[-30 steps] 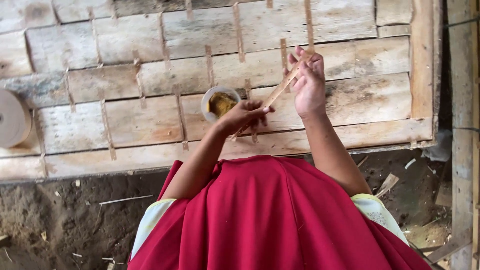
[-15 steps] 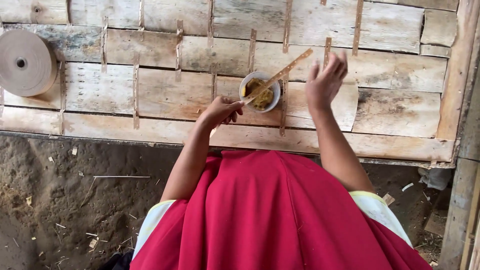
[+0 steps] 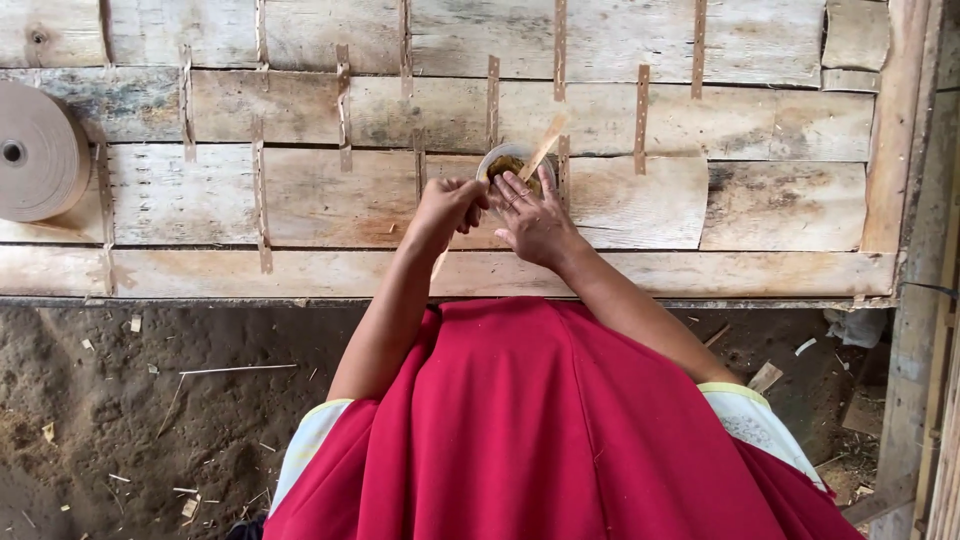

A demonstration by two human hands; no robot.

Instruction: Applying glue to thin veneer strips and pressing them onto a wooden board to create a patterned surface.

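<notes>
The left hand (image 3: 445, 208) is curled in a loose clench just left of one small round bowl (image 3: 515, 165) of yellowish paste at centre frame, and whether it pinches anything I cannot tell; the right hand (image 3: 535, 220) lies released, fingers spread, against the bowl's near rim. One flat wooden stick (image 3: 543, 150) stands in the bowl, its long axis slanting to the upper right. On the plank surface (image 3: 780, 205) sit about a dozen thin upright strips (image 3: 641, 118), and one paper-tape roll (image 3: 38, 150) at the left edge.
</notes>
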